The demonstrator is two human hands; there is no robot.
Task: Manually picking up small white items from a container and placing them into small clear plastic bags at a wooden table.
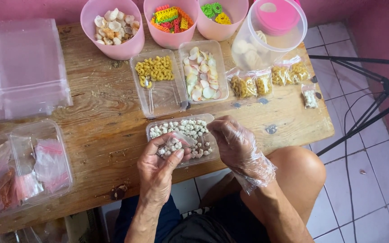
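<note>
My left hand (158, 166) is bare and holds a small clear plastic bag (173, 145) partly filled with small white pieces. My right hand (235, 141) wears a thin clear plastic glove and its fingertips pinch at the bag's mouth. Both hands hover over a clear rectangular tray (151, 130) of the same small white pieces, set at the near edge of the wooden table (100, 130).
Behind are a tray of yellow curled pieces (158, 85), a tray of pale discs (203, 74), three pink bowls (113, 29), a clear lidded jar (271, 31) and several filled small bags (266, 81). Empty bags (23, 67) lie stacked at left. A tripod (370, 103) stands at right.
</note>
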